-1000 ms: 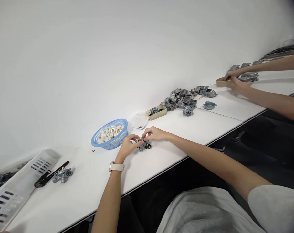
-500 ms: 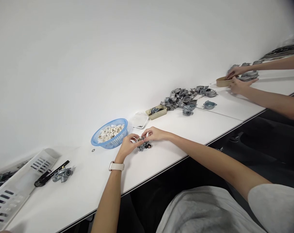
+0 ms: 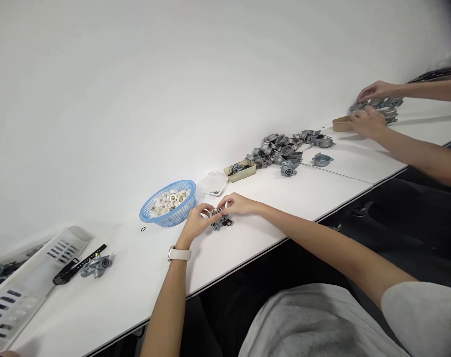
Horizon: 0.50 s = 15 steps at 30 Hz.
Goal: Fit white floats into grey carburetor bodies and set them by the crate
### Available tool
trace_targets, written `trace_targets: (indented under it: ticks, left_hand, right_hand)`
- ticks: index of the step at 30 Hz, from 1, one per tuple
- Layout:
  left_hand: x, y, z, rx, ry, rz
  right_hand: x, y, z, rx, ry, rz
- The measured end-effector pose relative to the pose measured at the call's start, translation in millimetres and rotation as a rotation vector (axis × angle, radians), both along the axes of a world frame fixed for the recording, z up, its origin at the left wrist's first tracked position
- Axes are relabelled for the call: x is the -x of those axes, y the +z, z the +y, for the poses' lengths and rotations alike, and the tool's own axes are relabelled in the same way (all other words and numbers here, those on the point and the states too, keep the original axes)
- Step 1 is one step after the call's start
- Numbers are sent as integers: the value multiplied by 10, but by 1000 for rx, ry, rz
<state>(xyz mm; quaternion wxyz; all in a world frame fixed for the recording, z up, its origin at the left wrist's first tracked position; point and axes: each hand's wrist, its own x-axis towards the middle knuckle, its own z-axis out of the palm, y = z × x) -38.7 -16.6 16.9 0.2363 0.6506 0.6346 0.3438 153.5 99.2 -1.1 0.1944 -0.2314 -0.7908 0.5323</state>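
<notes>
Both my hands meet on a small grey metal part (image 3: 220, 221) resting on the white table (image 3: 285, 198). My left hand (image 3: 196, 224), with a pale watch on its wrist, curls its fingers round the part's left end. My right hand (image 3: 237, 204) pinches the part's top from the right. A blue basket (image 3: 167, 204) of white rings stands just left of my hands.
A clear tray (image 3: 214, 182) and a tan box (image 3: 241, 170) sit behind my hands, then a heap of grey castings (image 3: 285, 147). At the left lie a white slotted tray (image 3: 21, 285), a black tool (image 3: 79, 264) and one casting (image 3: 96, 266). Another person's hands (image 3: 370, 106) work far right.
My hands stay on the metal part with only slight finger shifts. The other person's hands have risen from the tan bowl toward the castings behind it.
</notes>
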Motion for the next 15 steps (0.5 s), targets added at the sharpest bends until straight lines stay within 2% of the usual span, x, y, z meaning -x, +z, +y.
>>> trace_targets:
  ticks: [6, 15]
  left_hand:
    - [-11, 4, -9, -11, -12, 25]
    - [-29, 51, -21, -16, -14, 39]
  right_hand:
    - [12, -30, 19, -11, 4, -4]
    - [-12, 41, -19, -4, 15, 6]
